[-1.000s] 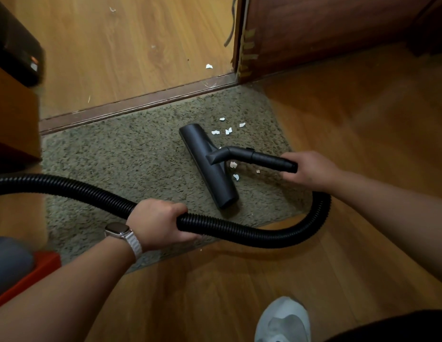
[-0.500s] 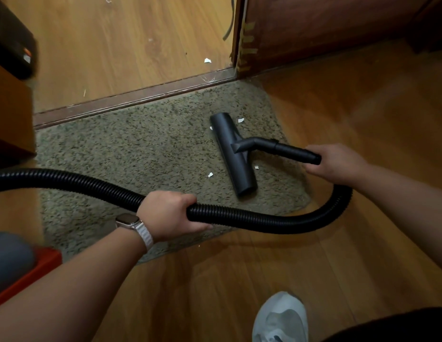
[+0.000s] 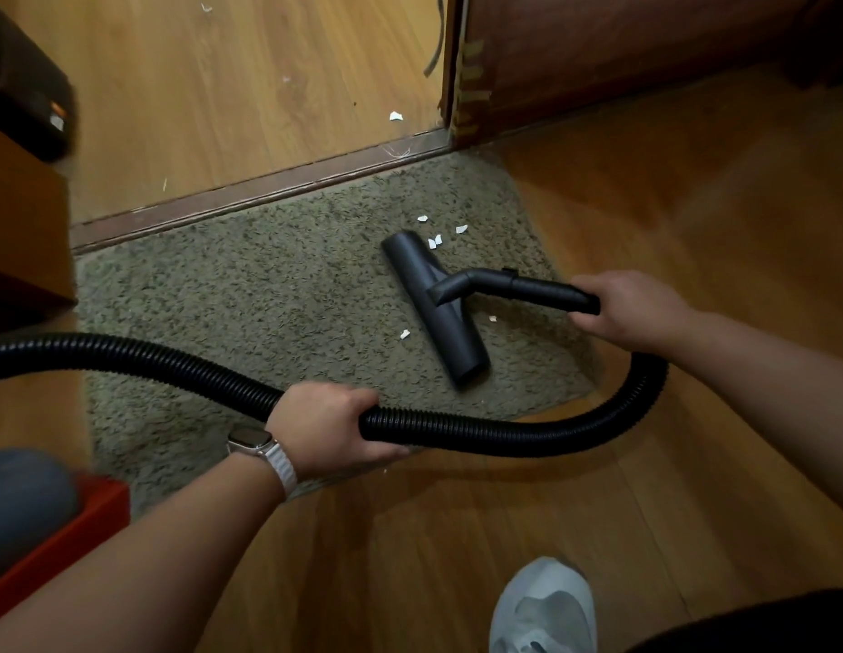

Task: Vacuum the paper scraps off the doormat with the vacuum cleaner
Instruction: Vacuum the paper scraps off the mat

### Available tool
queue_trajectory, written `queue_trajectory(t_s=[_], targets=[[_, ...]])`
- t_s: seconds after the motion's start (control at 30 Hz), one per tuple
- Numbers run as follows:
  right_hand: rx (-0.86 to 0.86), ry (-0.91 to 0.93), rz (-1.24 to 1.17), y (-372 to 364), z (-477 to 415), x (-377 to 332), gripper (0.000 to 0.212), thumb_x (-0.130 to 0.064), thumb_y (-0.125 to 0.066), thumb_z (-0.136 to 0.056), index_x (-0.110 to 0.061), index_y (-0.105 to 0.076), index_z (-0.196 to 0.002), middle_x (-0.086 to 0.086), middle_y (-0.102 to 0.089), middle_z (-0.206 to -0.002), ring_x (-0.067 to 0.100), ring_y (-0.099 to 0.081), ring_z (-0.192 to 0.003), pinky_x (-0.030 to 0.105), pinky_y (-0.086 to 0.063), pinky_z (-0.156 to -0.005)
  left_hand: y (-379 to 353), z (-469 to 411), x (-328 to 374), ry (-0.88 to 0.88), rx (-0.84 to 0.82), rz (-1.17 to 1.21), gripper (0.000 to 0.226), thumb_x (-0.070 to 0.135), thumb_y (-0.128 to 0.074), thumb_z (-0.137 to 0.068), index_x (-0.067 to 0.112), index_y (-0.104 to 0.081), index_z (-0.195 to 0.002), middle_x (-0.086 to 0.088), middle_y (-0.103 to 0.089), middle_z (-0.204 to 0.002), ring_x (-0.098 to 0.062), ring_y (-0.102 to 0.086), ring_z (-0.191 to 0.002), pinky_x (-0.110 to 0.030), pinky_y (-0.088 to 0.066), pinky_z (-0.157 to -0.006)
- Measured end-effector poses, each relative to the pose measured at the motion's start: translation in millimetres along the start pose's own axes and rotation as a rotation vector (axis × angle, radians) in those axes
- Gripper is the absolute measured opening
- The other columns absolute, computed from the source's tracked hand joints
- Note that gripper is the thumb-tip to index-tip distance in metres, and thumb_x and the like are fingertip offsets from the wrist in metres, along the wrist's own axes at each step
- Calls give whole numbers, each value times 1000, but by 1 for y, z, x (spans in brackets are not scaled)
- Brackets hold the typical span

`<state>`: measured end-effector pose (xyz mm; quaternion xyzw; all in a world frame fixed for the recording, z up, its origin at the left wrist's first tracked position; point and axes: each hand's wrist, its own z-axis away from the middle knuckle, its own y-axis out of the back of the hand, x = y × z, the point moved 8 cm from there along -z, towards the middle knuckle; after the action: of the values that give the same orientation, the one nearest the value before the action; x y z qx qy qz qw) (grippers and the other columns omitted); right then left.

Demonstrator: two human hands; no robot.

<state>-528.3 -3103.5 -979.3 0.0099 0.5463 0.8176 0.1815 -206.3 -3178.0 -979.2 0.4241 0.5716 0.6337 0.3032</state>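
The right hand (image 3: 631,311) grips the black wand (image 3: 542,290) and the left hand (image 3: 332,424) clasps the ribbed hose (image 3: 504,433), while the floor nozzle (image 3: 433,304) lies flat on the green doormat (image 3: 250,294), white paper scraps (image 3: 434,241) scattered just beside both its sides.

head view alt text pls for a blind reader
A black vacuum nozzle rests on a greenish doormat among white paper scraps; the right hand grips its wand, the left hand the ribbed hose.
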Motion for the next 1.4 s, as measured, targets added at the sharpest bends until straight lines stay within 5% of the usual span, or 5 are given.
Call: queue_trajectory(t_s=[0.33, 0.8, 1.0, 1.27, 1.4], targets=[[27, 231, 223, -5, -14, -82, 12, -42, -54, -94, -33, -47, -99, -10, -48, -77, 11, -51, -66, 28, -38, -50, -4, 11, -4, -49, -84, -34, 63, 88, -43, -66, 27, -58, -62, 11, -54, -51, -12, -55, -43, -21, -36, -42], [22, -106, 88, 20, 2, 16, 17, -33, -59, -96, -31, -59, -112, -3, -59, -72, 14, -54, -61, 29, -38, -47, 0, 3, -2, 85, -81, 19, 72, 93, -35, -66, 23, -53, -63, 7, -55, -52, -15, -57, -47, -25, -40, -45], [43, -122, 70, 25, 5, 22, 18, -32, -59, -96, -31, -59, -114, -4, -58, -72, 12, -53, -61, 29, -35, -47, 6, -11, -3, 76, -108, 29, 68, 94, -32, -64, 27, -44, -63, 12, -41, -50, -14, -56, -49, -24, -35, -46], [-19, 34, 82, 10, 2, -8, 14, -36, -58, -95, -35, -56, -109, -6, -55, -77, 10, -52, -66, 29, -39, -50, 2, -10, -6, 21, -174, -39, 69, 92, -31, -65, 27, -54, -73, 10, -59, -61, -13, -62, -58, -25, -42, -52], [-15, -28, 51, 11, 7, 6, 16, -33, -59, -95, -33, -58, -111, -5, -55, -78, 9, -51, -66, 30, -38, -51, 1, -7, -4, 54, -178, -24, 75, 93, -28, -63, 25, -58, -74, 9, -59, -63, -13, -62, -60, -26, -42, -53]])
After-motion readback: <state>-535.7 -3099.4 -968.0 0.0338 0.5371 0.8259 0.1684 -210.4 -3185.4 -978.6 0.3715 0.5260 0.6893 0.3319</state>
